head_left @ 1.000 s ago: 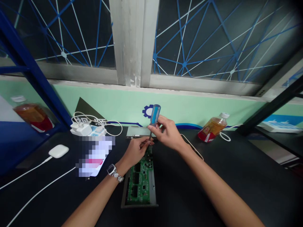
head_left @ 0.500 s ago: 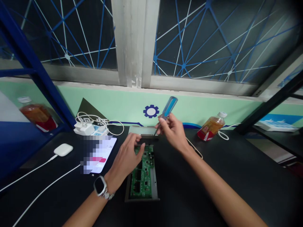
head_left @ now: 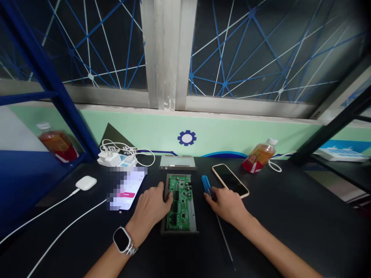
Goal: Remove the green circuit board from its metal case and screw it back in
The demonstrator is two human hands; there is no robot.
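Note:
In the middle of the desk a green circuit board sits in an open metal case. My left hand has closed on the case's left wall, thumb over the board's edge and fingers along the outside. To the right lies a screwdriver with a blue handle, its long shaft pointing toward me. My right hand rests on the desk with its fingers around the lower part of the handle. Beyond the board stands a separate metal cover.
A lit phone lies at left, beside a white earbud case on a cable. Behind them is a power strip with plugs. A dark phone and a drink bottle are at right. Shelf frames flank both sides.
My right hand has lowered the screwdriver from upright near the metal cover to lying flat right of the board. My left hand has moved back from the cover onto the case's left side.

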